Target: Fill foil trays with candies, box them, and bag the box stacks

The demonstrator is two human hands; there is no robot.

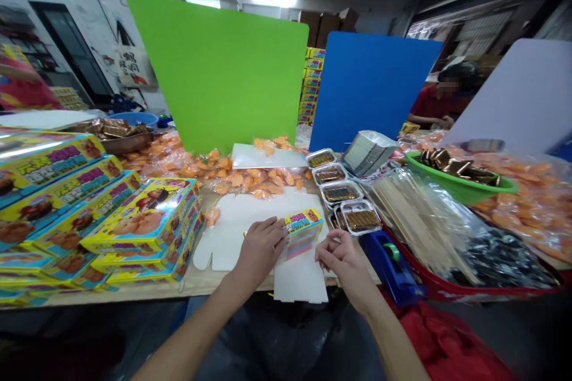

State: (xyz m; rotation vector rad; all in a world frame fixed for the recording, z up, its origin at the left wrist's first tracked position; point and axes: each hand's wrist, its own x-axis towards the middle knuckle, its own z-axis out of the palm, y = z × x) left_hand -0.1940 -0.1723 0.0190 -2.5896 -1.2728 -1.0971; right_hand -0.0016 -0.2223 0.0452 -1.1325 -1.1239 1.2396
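On the wooden table [232, 289], head view: the left hand [261, 244] holds a small yellow box [304, 227] against white die-cut card [236, 226] — the right hand [344, 259] pinches narrow, holding what I cannot tell. Stacked yellow boxes [138, 217], plastic trays [342, 193] and a blue tape dispenser [388, 265] stand near.

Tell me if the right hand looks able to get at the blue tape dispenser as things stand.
Likely yes. The right hand is close beside the blue tape dispenser, and only bare tabletop seems to lie between them; the clear snack tray sits further back, out of the path.
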